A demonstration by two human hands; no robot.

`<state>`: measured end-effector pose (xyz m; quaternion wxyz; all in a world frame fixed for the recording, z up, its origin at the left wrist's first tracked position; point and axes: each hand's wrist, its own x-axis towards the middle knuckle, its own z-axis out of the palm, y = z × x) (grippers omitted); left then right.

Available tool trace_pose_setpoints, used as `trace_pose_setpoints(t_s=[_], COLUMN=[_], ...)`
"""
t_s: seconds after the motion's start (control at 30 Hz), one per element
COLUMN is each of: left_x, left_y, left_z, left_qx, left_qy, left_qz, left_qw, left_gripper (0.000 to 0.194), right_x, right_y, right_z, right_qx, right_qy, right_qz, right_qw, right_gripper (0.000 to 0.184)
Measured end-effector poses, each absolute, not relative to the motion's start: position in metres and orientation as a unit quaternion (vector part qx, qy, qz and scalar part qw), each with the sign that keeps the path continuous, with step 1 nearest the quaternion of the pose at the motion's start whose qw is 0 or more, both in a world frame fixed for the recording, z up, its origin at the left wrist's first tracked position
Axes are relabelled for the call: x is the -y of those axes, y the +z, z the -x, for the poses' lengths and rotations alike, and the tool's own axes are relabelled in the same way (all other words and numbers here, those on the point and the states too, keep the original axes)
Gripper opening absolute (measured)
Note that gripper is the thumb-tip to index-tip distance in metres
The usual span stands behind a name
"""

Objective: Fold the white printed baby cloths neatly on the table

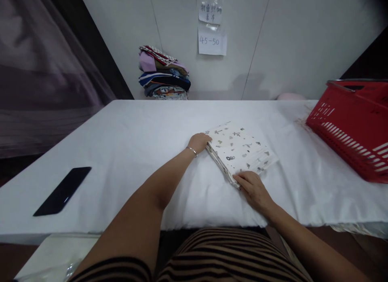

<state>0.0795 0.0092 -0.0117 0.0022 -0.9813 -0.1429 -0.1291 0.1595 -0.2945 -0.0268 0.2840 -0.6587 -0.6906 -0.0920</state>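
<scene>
A folded white cloth (238, 146) with small grey and olive prints lies at an angle on the white-covered table (127, 128). Its layered edge faces me on the left side. My left hand (200, 142), with a bracelet at the wrist, grips the far-left corner, fingers closed over the layers. At the near corner my right hand (251, 187) is closed on the same edge, its fingers on top and the thumb side partly hidden. The cloth's right end is thin and looks slightly loose.
A red plastic basket (351, 128) stands at the right. A black phone-like slab (63, 191) lies at the left front. Beyond the table's far edge, a pile of folded fabrics (165, 73) rests against the wall. Paper signs (212, 41) hang above.
</scene>
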Motion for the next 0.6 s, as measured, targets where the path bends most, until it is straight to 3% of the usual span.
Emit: trace_pose_setpoints(t_s=[0.3, 0.4, 0.47, 0.6], left_x=[0.007, 0.033, 0.058, 0.108], left_y=[-0.003, 0.008, 0.012, 0.005], left_z=[-0.066, -0.054, -0.044, -0.028], left_qx=[0.143, 0.137, 0.123, 0.132], left_qy=[-0.111, -0.153, -0.168, -0.159], left_qz=[0.983, 0.978, 0.975, 0.947], left_qw=[-0.027, -0.047, -0.083, -0.247], left_gripper=[0.042, 0.031, 0.016, 0.019], right_x=[0.295, 0.296, 0.297, 0.297], right_y=[-0.025, -0.027, -0.028, -0.030], right_z=[-0.159, -0.160, -0.160, -0.161], right_qx=[0.695, 0.689, 0.685, 0.681], right_qy=[-0.096, -0.092, -0.083, -0.080], right_qz=[0.655, 0.654, 0.657, 0.659], right_qw=[0.282, 0.298, 0.304, 0.310], right_gripper=[0.045, 0.047, 0.048, 0.046])
